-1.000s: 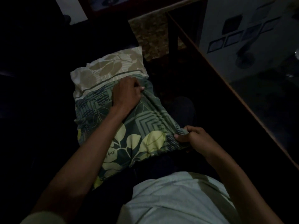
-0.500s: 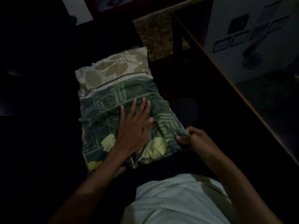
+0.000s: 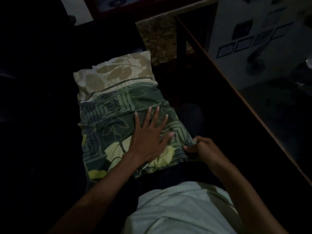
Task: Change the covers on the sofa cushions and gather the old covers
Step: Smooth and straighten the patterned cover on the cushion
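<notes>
Smoothing is being carried out in the head view, the only one supplied: the left hand (image 3: 150,137) is being laid flat, fingers straight and spread, on the middle of the green patterned cover (image 3: 118,125), where a second ago it was being bunched in a fist at the cover's far edge. The right hand (image 3: 202,149) is being kept curled round the cover's near right corner, pinching the fabric as it was in both earlier pictures. The cushion (image 3: 116,73) is lying lengthwise away from the person on a very dark surface, most likely the lap, though this cannot be made out; its beige leaf-printed far end is being left bare beyond the green cover's edge. That edge is sitting about where it was half a second ago, so the change is being read as a shift from pulling to flattening. Whether the green cover is being drawn on or taken off cannot be told from these pictures. A wooden table edge (image 3: 236,92) is running diagonally along the right. No gathered old covers are being shown.
</notes>
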Tool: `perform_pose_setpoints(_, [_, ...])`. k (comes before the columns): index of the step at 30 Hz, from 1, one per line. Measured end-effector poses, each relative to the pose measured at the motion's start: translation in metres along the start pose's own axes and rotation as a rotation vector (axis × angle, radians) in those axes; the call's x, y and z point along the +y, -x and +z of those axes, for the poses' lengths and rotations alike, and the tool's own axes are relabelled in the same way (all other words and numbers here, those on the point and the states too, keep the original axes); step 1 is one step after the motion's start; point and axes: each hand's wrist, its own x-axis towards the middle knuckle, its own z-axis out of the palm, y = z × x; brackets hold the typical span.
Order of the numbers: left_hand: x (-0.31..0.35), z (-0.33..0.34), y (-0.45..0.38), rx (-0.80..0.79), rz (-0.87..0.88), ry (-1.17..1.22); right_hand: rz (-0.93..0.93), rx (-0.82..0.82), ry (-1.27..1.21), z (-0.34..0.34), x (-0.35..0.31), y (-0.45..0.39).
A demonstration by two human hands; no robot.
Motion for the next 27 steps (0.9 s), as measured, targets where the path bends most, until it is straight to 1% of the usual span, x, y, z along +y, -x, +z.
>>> perform_pose_setpoints(2, [0.014, 0.002, 0.003, 0.026, 0.042, 0.013, 0.003, -0.003, 0.002, -0.001, -0.001, 0.000])
perform_pose_setpoints(5, [0.024, 0.011, 0.008, -0.008, 0.042, 0.039, 0.007, 0.014, 0.022, 0.000, -0.002, 0.001])
perform_pose_setpoints(7, [0.021, 0.006, 0.008, 0.011, 0.043, 0.071, 0.019, 0.021, 0.002, -0.003, -0.001, -0.001])
perform_pose_setpoints(9, [0.015, -0.006, 0.007, 0.077, 0.051, 0.141, 0.009, 0.008, 0.019, -0.003, -0.002, -0.001])
perform_pose_setpoints(11, [0.007, -0.014, 0.001, 0.159, -0.025, 0.197, -0.004, 0.012, 0.030, -0.003, -0.003, -0.003])
perform_pose_setpoints(12, [0.002, -0.013, -0.004, 0.166, -0.063, 0.186, -0.013, 0.016, 0.039, -0.003, -0.004, -0.004])
perform_pose_setpoints(14, [0.000, 0.000, -0.011, 0.098, -0.075, 0.053, -0.046, 0.017, 0.052, -0.002, -0.008, -0.006])
perform_pose_setpoints(16, [0.008, 0.012, -0.012, -0.024, -0.027, -0.035, -0.057, 0.004, 0.057, 0.001, -0.014, -0.004])
perform_pose_setpoints(17, [0.008, 0.013, -0.015, -0.052, 0.006, -0.027, -0.059, 0.006, 0.061, 0.001, -0.016, -0.005])
perform_pose_setpoints(19, [-0.002, 0.000, -0.019, -0.043, 0.044, 0.115, -0.067, 0.006, 0.060, 0.000, -0.015, -0.005])
perform_pose_setpoints(20, [-0.012, -0.008, -0.019, 0.005, 0.002, 0.196, -0.076, 0.003, 0.072, 0.000, -0.015, -0.005])
perform_pose_setpoints(21, [-0.023, -0.010, -0.022, 0.081, -0.078, 0.220, -0.089, 0.006, 0.089, 0.000, -0.015, -0.005])
perform_pose_setpoints(22, [-0.034, -0.009, -0.025, 0.141, -0.179, 0.180, -0.097, 0.009, 0.106, -0.002, -0.015, -0.006])
perform_pose_setpoints(23, [-0.044, -0.005, -0.027, 0.153, -0.258, 0.102, -0.104, 0.012, 0.124, -0.003, -0.013, -0.006])
perform_pose_setpoints(24, [-0.049, -0.001, -0.030, 0.127, -0.297, 0.043, -0.107, 0.016, 0.145, -0.004, -0.012, -0.006])
perform_pose_setpoints(25, [-0.052, 0.004, -0.033, 0.101, -0.290, 0.020, -0.108, 0.012, 0.167, -0.005, -0.013, -0.007])
perform_pose_setpoints(27, [-0.055, 0.004, -0.038, 0.079, -0.235, 0.084, -0.106, 0.003, 0.179, -0.007, -0.016, -0.011])
